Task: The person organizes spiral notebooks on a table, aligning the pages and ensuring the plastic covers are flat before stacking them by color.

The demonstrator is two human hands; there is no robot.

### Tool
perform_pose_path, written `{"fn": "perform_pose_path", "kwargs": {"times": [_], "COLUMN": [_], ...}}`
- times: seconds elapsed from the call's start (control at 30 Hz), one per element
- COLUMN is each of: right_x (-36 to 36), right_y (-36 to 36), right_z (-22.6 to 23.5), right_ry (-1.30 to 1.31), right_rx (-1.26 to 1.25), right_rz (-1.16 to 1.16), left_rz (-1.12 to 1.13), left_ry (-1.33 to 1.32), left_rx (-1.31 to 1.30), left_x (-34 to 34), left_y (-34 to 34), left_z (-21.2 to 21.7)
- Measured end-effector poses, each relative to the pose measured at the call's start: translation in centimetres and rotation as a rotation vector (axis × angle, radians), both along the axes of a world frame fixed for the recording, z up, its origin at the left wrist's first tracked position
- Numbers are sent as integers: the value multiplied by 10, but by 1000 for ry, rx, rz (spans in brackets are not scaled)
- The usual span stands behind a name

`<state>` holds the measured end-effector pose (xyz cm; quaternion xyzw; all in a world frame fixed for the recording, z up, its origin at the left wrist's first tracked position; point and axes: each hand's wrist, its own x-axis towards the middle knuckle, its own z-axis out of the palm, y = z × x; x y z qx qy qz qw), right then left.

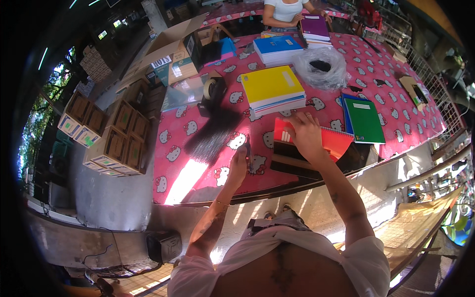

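Observation:
My left hand (239,166) is closed around a small dark object (248,150), too blurred to name exactly, just above the pink tablecloth. My right hand (307,134) lies with its fingers apart on a red spiral notebook (337,142). Beneath that notebook is a dark, flat piece with a brown band (292,161), close to the table's near edge. To the right, a green notebook (365,120) overlaps a blue one. Beyond my hands stands a stack of notebooks with a yellow cover (272,84). A black mesh-like sheet (212,138) lies left of my left hand.
A tape dispenser (210,91) stands by an open carton (175,62). Farther back are blue notebooks (278,44) and a crumpled plastic bag (321,68). Across the table, a person (284,14) handles purple notebooks (315,27). Stacked boxes (116,138) occupy the floor at left.

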<state>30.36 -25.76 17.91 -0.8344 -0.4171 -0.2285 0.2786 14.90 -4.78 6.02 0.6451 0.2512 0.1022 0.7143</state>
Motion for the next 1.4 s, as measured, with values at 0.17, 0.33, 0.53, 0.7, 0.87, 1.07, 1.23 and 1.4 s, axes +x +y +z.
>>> {"fn": "perform_pose_path", "kwargs": {"times": [0.17,0.33,0.53,0.7,0.87,1.07,1.23,1.4], "right_x": [8,2,-2,6,11,3,5,4], "right_y": [3,3,7,3,6,4,2,2], "right_z": [11,19,22,7,0,8,2,1], "right_ry": [59,299,253,260,154,69,21,25], "right_rx": [6,-7,-189,-223,-155,-231,-245,-173], "right_rz": [38,83,27,43,77,45,30,30], "left_rz": [-78,-80,-127,-189,-339,-385,-388,-398], "left_ry": [-201,-296,-277,-197,-189,-174,-195,-108], "left_rx": [-303,-343,-43,-254,-535,-611,-648,-602], "left_x": [31,68,77,28,13,22,28,32], "left_y": [-54,-52,-43,-40,-47,-43,-38,-28], "left_z": [67,73,61,81,91,91,89,96]}}
